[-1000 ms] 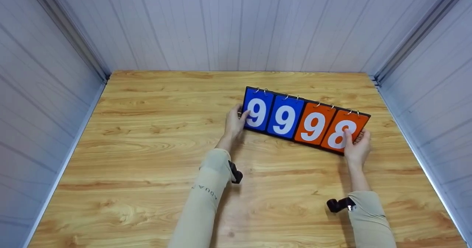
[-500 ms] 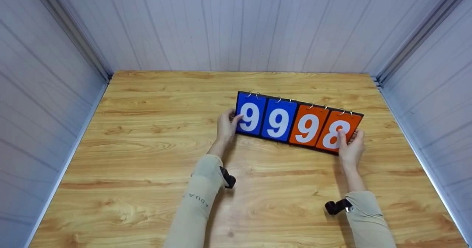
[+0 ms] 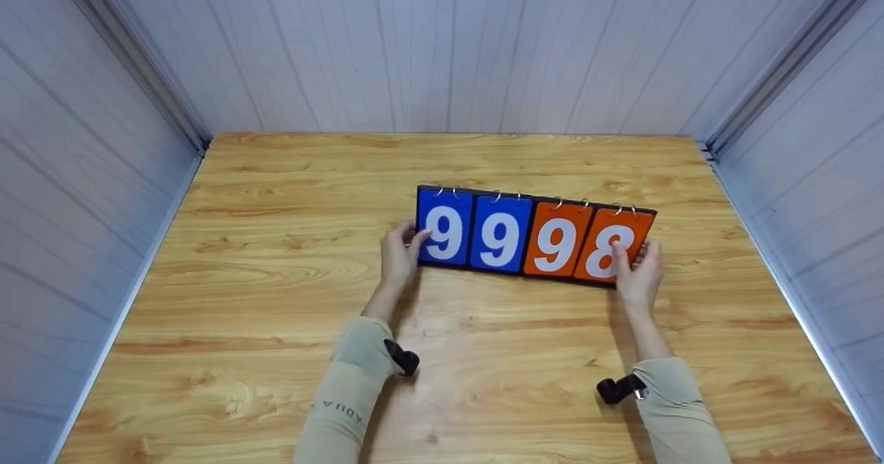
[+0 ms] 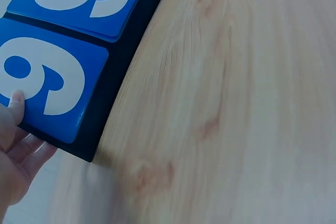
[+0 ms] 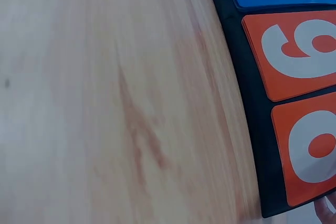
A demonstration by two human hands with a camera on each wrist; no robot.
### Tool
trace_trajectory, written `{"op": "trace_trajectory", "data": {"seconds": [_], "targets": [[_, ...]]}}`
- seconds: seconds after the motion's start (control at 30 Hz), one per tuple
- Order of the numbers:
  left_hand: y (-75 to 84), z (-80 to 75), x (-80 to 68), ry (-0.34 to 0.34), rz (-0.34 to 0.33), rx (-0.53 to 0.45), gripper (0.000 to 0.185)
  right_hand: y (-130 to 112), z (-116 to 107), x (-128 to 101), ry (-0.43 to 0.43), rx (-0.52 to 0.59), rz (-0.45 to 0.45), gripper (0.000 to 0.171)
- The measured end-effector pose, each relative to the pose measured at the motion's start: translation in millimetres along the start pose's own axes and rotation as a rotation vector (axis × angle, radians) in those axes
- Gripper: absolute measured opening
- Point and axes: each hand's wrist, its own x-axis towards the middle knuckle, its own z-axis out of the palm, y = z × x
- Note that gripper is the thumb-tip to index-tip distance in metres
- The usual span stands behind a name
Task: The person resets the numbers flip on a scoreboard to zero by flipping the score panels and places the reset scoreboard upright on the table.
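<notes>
We log the flip scoreboard [image 3: 529, 236] askew over the worktop [image 3: 262, 388], contact unclear; left grip [image 3: 398, 255] and right grip [image 3: 640, 281] pinch its opposite ends; we judge uneven pull could twist it or work one end loose; the ring-hung cards [image 3: 554, 244] could flop if it tips too far.

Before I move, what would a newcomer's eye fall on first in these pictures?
The flip scoreboard, right of centre in the head view, stands out first: blue cards reading 9 9 on its left half, orange cards reading 9 8 on its right. The left hand grips its left end and the right hand its right end. Lower down, the black wrist cameras catch the eye against the beige sleeves.
</notes>
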Motion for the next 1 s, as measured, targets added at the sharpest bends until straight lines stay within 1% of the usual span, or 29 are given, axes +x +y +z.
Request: {"op": "trace_trajectory", "data": {"seconds": [0.1,0.23,0.43,0.73,0.9,1.0], "targets": [[-0.7,-7.7,-3.6,0.005,-0.012,0.003,0.015,-4.4,4.2,-2.6,0.002,0.024,-0.022,0.036],[-4.2,-20.3,-8.5,0.038,-0.016,-0.006,0.014,-10.1,12.9,-8.2,0.006,0.041,-0.063,0.034],[-7.5,-36.1,-16.3,0.068,-0.017,0.002,0.015,-17.0,24.0,-15.2,-0.003,0.071,-0.072,0.034],[-12.1,-51.1,-26.6,0.114,0.028,0.018,0.014,-23.2,31.8,-25.8,-0.017,0.142,-0.104,0.035],[-13.8,-58.7,-31.5,0.134,0.033,0.012,0.015,-25.6,35.7,-34.0,0.005,0.153,-0.135,0.032],[-14.1,-62.7,-35.4,0.142,0.029,0.016,0.016,-26.7,37.3,-38.1,0.003,0.153,-0.128,0.031]]}}
